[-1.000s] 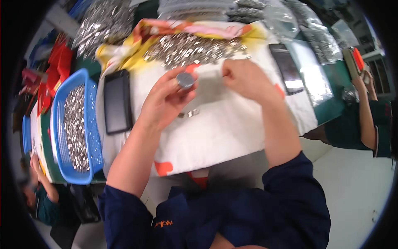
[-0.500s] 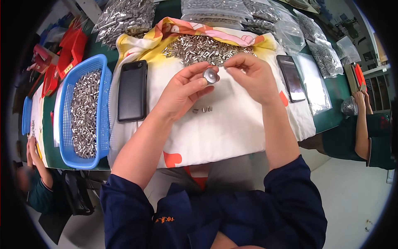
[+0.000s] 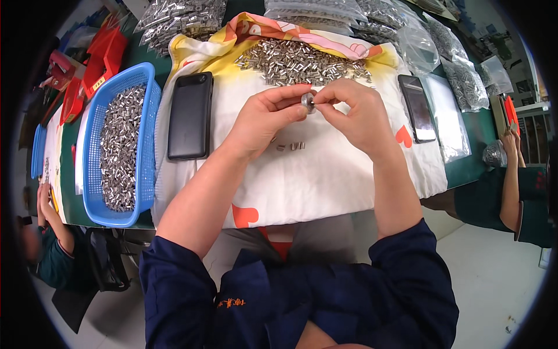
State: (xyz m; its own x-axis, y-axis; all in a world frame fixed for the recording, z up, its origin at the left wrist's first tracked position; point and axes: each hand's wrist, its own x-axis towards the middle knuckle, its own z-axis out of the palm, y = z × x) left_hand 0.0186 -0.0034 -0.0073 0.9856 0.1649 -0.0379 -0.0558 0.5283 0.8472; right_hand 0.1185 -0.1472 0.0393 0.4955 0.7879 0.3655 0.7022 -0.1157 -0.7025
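My left hand [image 3: 268, 116] grips a round silver metal disc [image 3: 307, 103] between thumb and fingers, its face turned toward the right. On the disc's right side, my right hand [image 3: 356, 113] is closed in a pinch. A small dark tip shows between those fingers and the disc, too small to name. Beyond both hands lies a heap of short metal sleeves [image 3: 302, 63] on the white patterned cloth [image 3: 314, 186]. Several loose sleeves [image 3: 297, 145] lie on the cloth just nearer than my hands.
At left stand a blue basket [image 3: 150, 136] of metal sleeves and a black power bank [image 3: 190, 116]. A phone [image 3: 417, 110] lies at right. Bags of metal parts [image 3: 180, 20] line the back, with red bins [image 3: 104, 61] far left. Other people work at both sides.
My right hand has come left against the disc, where a gap stood before. The disc has turned from facing up to nearly edge-on. The whole view has shifted slightly.
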